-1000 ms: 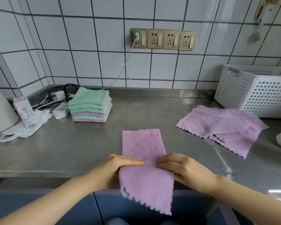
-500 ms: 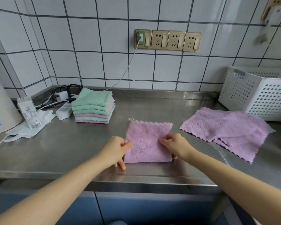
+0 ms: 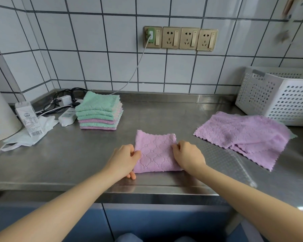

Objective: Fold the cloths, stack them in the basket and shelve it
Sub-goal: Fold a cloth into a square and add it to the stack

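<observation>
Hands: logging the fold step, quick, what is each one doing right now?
Left hand: pinches the left edge of the folded pink cloth.
Right hand: pinches the cloth's right edge.

A folded cloth [image 3: 156, 152] is pinched at its sides by both hands, left hand [image 3: 123, 159] at nine o'clock, right hand [image 3: 188, 155] at three.

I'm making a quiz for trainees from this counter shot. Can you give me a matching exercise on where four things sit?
Things:
1. folded purple cloth
2. stack of folded cloths
3. unfolded purple cloths
4. white basket

Places:
A. back right, against the wall
B. back left, by the power strip
C. front middle, between both hands
D. right, in front of the basket

Pairs: 1-C, 2-B, 3-D, 4-A
</observation>
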Action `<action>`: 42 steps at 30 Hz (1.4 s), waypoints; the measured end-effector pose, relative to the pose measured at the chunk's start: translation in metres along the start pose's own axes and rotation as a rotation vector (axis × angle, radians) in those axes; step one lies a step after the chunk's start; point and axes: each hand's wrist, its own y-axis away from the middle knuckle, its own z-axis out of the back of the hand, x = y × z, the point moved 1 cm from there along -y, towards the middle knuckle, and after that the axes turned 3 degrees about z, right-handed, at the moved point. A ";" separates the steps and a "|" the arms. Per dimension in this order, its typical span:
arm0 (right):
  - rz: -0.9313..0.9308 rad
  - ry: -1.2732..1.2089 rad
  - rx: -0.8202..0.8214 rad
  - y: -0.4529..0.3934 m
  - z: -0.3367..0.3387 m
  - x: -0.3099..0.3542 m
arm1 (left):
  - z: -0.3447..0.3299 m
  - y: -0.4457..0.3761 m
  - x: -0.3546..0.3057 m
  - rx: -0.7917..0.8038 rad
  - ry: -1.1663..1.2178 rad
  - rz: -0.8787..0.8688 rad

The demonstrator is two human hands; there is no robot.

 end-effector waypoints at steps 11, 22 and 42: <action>-0.064 0.121 0.104 -0.001 0.015 0.016 | -0.003 -0.006 0.004 -0.259 -0.455 -0.140; 0.459 0.230 0.239 0.023 -0.009 0.004 | -0.013 -0.015 0.025 0.129 -0.572 -0.308; 0.326 0.137 0.278 0.031 -0.005 -0.018 | 0.005 -0.032 -0.010 0.092 1.032 0.386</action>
